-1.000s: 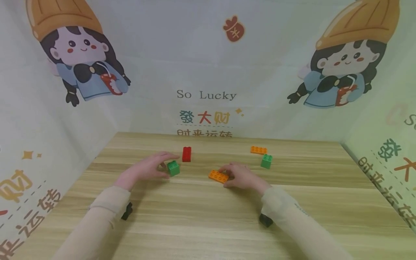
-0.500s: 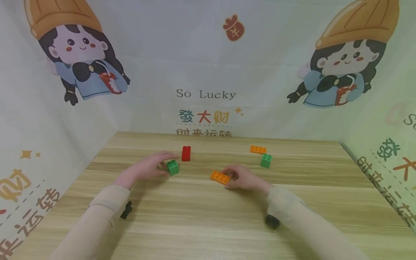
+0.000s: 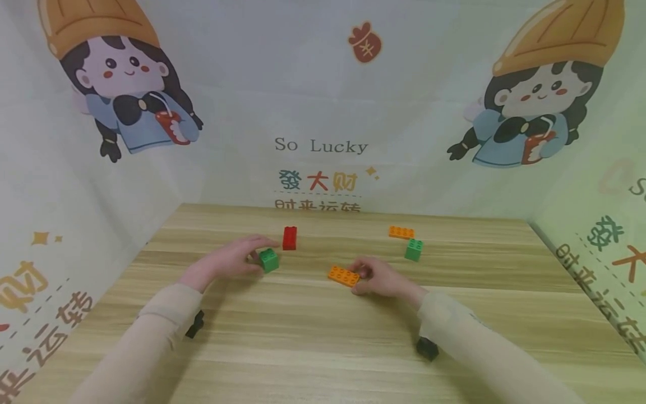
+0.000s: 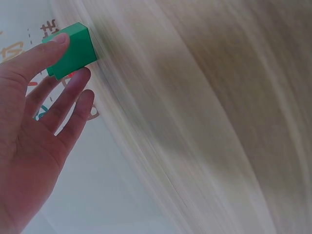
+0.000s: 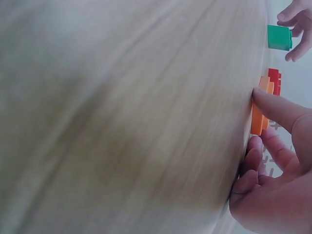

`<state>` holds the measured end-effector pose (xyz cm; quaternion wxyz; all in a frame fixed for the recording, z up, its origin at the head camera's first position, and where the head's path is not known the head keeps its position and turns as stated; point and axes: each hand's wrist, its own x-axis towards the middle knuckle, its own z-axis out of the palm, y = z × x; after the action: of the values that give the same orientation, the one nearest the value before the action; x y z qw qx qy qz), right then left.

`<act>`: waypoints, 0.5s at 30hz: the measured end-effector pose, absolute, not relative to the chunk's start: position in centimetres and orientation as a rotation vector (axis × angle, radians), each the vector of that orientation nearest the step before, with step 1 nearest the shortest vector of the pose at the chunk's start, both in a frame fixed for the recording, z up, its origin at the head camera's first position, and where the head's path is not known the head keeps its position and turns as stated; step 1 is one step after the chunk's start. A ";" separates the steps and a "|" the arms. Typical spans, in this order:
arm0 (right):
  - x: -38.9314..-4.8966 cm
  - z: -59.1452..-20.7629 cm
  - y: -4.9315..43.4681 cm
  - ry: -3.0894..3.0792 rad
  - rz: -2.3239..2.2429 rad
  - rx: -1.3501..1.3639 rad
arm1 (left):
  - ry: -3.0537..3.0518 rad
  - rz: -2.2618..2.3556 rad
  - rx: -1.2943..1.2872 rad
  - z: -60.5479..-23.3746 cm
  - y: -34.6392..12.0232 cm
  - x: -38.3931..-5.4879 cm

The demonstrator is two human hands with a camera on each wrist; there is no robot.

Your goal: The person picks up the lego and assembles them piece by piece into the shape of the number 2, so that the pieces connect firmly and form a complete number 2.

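My left hand [image 3: 229,258] pinches a green toy building brick [image 3: 270,261] at the left middle of the table. In the left wrist view the thumb lies on one side of that green brick [image 4: 79,51], with the fingers at its other side. A flat orange building brick [image 3: 344,275], studs up, is pinched at its right end by my right hand [image 3: 382,278]. The right wrist view shows the thumb and a finger on opposite edges of this orange brick [image 5: 258,117], low over or on the tabletop; which of these I cannot tell.
A red brick [image 3: 290,238] lies just beyond the left hand's green one. Toward the back right, a second orange flat brick [image 3: 401,232] lies behind another green brick [image 3: 414,250]. The wooden table [image 3: 303,348] ends at a printed cloth backdrop [image 3: 323,112].
The right hand has shifted a little to the right and toward me, bringing the orange brick along. My left hand and its green brick stay where they were.
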<state>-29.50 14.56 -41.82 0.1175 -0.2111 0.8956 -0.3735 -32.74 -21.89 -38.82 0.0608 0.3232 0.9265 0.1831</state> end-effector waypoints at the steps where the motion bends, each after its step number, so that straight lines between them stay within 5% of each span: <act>1: -29.4 -41.9 14.6 2.616 -1.107 -0.609 | 2.803 0.553 0.981 -38.8 -21.9 -32.7; 15: -28.5 -41.9 15.4 2.599 -1.114 -0.623 | 2.779 0.610 1.006 -39.0 -21.6 -32.6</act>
<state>-28.50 15.37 -41.89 0.1230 -0.2136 0.8908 -0.3818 -32.59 -21.59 -38.96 0.0618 0.3328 0.9191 0.2018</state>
